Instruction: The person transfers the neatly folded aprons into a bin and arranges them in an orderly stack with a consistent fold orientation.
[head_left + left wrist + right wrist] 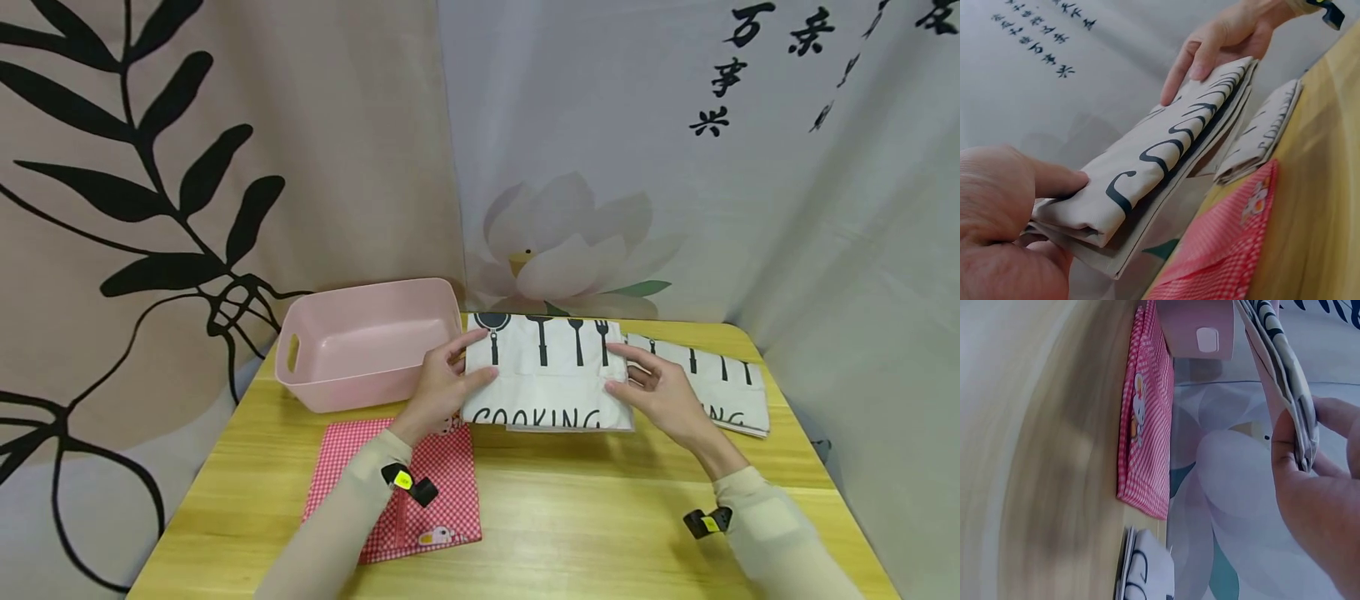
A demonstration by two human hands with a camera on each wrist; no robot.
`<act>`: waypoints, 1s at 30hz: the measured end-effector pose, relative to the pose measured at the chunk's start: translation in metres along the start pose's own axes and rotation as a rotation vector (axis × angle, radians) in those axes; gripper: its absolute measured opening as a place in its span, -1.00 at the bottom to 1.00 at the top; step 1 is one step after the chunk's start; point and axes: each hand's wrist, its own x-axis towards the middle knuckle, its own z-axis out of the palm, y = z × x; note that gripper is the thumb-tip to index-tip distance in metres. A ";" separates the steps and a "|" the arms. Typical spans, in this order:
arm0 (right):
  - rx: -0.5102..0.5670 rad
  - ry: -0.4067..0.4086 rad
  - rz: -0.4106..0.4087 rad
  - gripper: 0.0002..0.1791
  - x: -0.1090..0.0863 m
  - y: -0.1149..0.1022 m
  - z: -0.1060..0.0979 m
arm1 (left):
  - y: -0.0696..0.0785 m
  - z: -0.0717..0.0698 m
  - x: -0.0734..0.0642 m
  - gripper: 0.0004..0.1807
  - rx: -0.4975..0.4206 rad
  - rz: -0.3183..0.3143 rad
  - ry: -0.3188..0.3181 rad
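Between both hands is a folded white cloth [551, 379] printed with black kitchen utensils and the word COOKING. My left hand [437, 387] grips its left edge, thumb on top and fingers partly hidden. At the opposite edge, my right hand [662, 398] pinches it; the right wrist view shows thumb and fingers on either side of the layers [1300, 419]. The cloth is held above the table, its folded layers visible in the left wrist view [1166, 147]. A second folded white cloth [731, 387] with similar print lies on the table beyond my right hand.
A pink plastic bin [360, 375] with a handle hole stands at the table's back left. Red-and-white checked folded cloth [435, 508] with duck pictures lies in front of it, partly under my left forearm. Printed curtains [352, 150] hang behind the wooden table [585, 517].
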 end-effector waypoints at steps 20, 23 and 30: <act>0.084 -0.069 -0.037 -0.28 0.027 -0.023 0.022 | 0.011 -0.047 -0.012 -0.23 0.079 -0.046 0.003; 0.098 -0.074 -0.040 -0.28 0.030 -0.024 0.027 | 0.011 -0.053 -0.015 -0.23 0.085 -0.051 0.002; 0.123 -0.086 -0.049 -0.28 0.038 -0.026 0.041 | 0.012 -0.068 -0.021 -0.24 0.118 -0.049 0.022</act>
